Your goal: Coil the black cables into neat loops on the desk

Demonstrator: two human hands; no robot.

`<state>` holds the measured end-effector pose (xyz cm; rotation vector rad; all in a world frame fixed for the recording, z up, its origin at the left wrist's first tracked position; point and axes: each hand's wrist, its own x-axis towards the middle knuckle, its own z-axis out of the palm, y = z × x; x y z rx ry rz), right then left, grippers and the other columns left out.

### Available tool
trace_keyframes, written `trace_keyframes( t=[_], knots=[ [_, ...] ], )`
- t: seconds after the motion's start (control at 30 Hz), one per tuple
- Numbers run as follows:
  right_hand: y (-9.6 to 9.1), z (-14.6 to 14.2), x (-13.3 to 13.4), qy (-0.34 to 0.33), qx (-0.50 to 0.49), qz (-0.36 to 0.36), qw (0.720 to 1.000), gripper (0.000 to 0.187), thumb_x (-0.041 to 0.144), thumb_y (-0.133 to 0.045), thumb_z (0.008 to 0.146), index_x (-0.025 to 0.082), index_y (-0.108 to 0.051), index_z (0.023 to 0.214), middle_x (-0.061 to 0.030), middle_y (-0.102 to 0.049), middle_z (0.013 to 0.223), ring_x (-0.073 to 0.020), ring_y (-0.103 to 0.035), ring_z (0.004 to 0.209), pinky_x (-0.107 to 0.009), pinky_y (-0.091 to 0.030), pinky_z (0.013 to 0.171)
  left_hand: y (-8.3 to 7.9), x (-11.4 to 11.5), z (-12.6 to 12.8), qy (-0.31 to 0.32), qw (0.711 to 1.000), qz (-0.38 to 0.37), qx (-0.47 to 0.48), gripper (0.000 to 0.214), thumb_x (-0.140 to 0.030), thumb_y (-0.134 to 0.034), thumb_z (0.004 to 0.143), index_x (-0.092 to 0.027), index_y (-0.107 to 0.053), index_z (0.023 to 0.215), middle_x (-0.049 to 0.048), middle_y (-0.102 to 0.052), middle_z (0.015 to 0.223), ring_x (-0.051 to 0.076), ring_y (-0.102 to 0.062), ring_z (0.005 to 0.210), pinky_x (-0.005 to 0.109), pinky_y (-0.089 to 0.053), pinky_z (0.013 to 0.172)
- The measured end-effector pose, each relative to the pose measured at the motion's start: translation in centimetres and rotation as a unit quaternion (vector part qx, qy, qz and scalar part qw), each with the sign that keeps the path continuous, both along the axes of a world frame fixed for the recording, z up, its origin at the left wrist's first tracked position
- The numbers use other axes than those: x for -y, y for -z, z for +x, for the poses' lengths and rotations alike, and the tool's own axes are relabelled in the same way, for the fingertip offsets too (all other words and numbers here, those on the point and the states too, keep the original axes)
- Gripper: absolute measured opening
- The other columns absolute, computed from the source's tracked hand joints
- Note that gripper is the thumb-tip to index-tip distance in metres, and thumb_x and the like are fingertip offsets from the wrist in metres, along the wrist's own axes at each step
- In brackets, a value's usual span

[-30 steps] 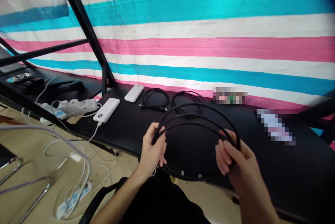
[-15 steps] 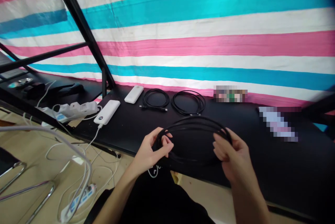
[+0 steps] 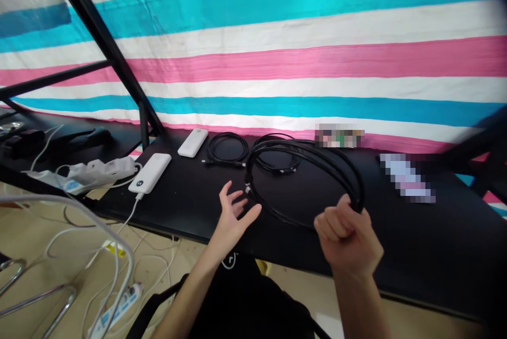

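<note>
My right hand (image 3: 346,236) is closed in a fist round the near right side of a large coil of black cable (image 3: 304,159), holding it up over the black table (image 3: 190,196). My left hand (image 3: 234,217) is open, fingers spread, just left of the coil's near edge and no longer gripping it. Two smaller coiled black cables (image 3: 225,149) (image 3: 277,162) lie on the table behind; the held coil partly covers the right one.
Two white power banks (image 3: 150,172) (image 3: 193,142) lie at the table's left. A white power strip (image 3: 91,172) and loose white cords sit further left. A striped pink, white and cyan cloth (image 3: 317,64) hangs behind. Black frame bars (image 3: 103,43) cross the left side.
My left hand let go of the coil and opened. My right hand closed into a fist on the coil and tilted it up, swinging it back over the table.
</note>
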<state>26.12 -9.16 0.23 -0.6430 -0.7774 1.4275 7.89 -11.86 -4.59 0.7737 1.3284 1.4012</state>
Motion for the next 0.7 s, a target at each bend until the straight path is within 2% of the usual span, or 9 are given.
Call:
trace_keyframes(
  t=[0.07, 0.17, 0.27, 0.37, 0.43, 0.47, 0.53, 0.6, 0.7],
  knots=[
    [-0.1, 0.0, -0.1, 0.008, 0.016, 0.024, 1.000, 0.050, 0.028, -0.071, 0.069, 0.020, -0.027, 0.048, 0.0107, -0.010, 0.042, -0.0045, -0.007, 0.035, -0.020, -0.008, 0.034, 0.2, -0.4, 0.6, 0.058, 0.989, -0.049, 0.124, 0.088, -0.038, -0.076, 0.070, -0.028, -0.020, 0.137, 0.0155, -0.048, 0.131, 0.025, -0.061, 0.106, 0.043, -0.042, 0.096],
    [-0.2, -0.5, -0.5, 0.006, 0.002, 0.014, 1.000, 0.048, 0.032, -0.071, 0.069, 0.021, -0.028, 0.049, 0.0110, -0.010, 0.043, -0.0046, -0.005, 0.035, -0.020, -0.009, 0.034, -0.1, -1.2, 1.7, 0.153, 0.951, -0.040, 0.264, 0.074, -0.043, -0.072, 0.074, -0.021, -0.031, 0.131, 0.0155, -0.061, 0.117, 0.027, -0.064, 0.103, 0.041, -0.041, 0.097],
    [0.2, -1.4, -1.3, -0.034, 0.007, -0.033, 0.999, 0.046, 0.036, -0.065, 0.075, 0.021, -0.029, 0.052, 0.0115, -0.012, 0.044, -0.0044, -0.006, 0.036, -0.018, -0.015, 0.032, -0.8, -2.0, 2.8, 0.128, 0.945, 0.038, 0.297, 0.046, -0.042, -0.066, 0.080, -0.020, -0.047, 0.115, 0.0019, -0.069, 0.081, 0.021, -0.069, 0.082, 0.035, -0.045, 0.089],
    [1.7, -2.2, -2.4, -0.012, 0.088, -0.045, 0.995, 0.035, 0.038, -0.061, 0.081, 0.021, -0.040, 0.059, 0.0113, -0.020, 0.047, -0.0050, -0.023, 0.036, -0.017, -0.034, 0.036, -1.0, -2.6, 3.4, 0.053, 0.963, 0.078, 0.251, 0.024, -0.042, -0.056, 0.087, -0.019, -0.053, 0.092, -0.0125, -0.042, 0.044, 0.008, -0.050, 0.036, 0.027, -0.049, 0.066],
    [3.1, -2.0, -3.1, 0.029, 0.176, -0.046, 0.983, 0.023, 0.041, -0.059, 0.081, 0.021, -0.050, 0.075, 0.0106, -0.030, 0.048, -0.0092, -0.044, 0.043, -0.021, -0.047, 0.044, -0.7, -2.9, 3.2, 0.043, 0.973, 0.059, 0.218, 0.027, -0.046, -0.052, 0.089, -0.019, -0.050, 0.086, -0.0154, -0.030, 0.039, 0.004, -0.035, 0.027, 0.024, -0.048, 0.057],
    [3.9, -1.8, -3.5, 0.038, 0.227, -0.051, 0.972, 0.023, 0.042, -0.058, 0.081, 0.020, -0.053, 0.085, 0.0096, -0.037, 0.049, -0.0120, -0.052, 0.049, -0.023, -0.050, 0.046, -0.4, -3.1, 3.0, 0.049, 0.978, 0.044, 0.200, 0.028, -0.047, -0.052, 0.088, -0.019, -0.049, 0.087, -0.0157, -0.030, 0.040, 0.005, -0.037, 0.028, 0.024, -0.047, 0.056],
    [5.3, -0.9, -4.0, 0.017, 0.323, -0.080, 0.943, 0.032, 0.042, -0.056, 0.079, 0.019, -0.051, 0.101, 0.0074, -0.049, 0.055, -0.0151, -0.058, 0.051, -0.024, -0.049, 0.040, 0.2, -3.6, 2.4, 0.061, 0.989, 0.008, 0.132, 0.029, -0.046, -0.056, 0.085, -0.020, -0.046, 0.093, -0.0143, -0.039, 0.044, 0.008, -0.052, 0.036, 0.022, -0.046, 0.054],
    [6.3, 0.0, -4.7, -0.022, 0.390, -0.105, 0.915, 0.037, 0.041, -0.051, 0.078, 0.019, -0.047, 0.108, 0.0065, -0.056, 0.059, -0.0136, -0.054, 0.039, -0.022, -0.042, 0.031, 0.9, -4.4, 1.6, 0.076, 0.996, -0.025, 0.026, 0.031, -0.041, -0.061, 0.081, -0.021, -0.043, 0.097, -0.0090, -0.055, 0.058, 0.011, -0.062, 0.045, 0.018, -0.042, 0.047],
    [6.7, 1.0, -6.4, -0.035, 0.429, -0.103, 0.897, 0.037, 0.039, -0.046, 0.076, 0.019, -0.046, 0.107, 0.0075, -0.056, 0.058, -0.0089, -0.041, 0.025, -0.019, -0.031, 0.025, 1.5, -6.3, 0.9, 0.098, 0.991, -0.044, -0.077, 0.031, -0.037, -0.065, 0.076, -0.021, -0.045, 0.095, -0.0031, -0.064, 0.071, 0.010, -0.057, 0.035, 0.018, -0.034, 0.036]
  ],
)
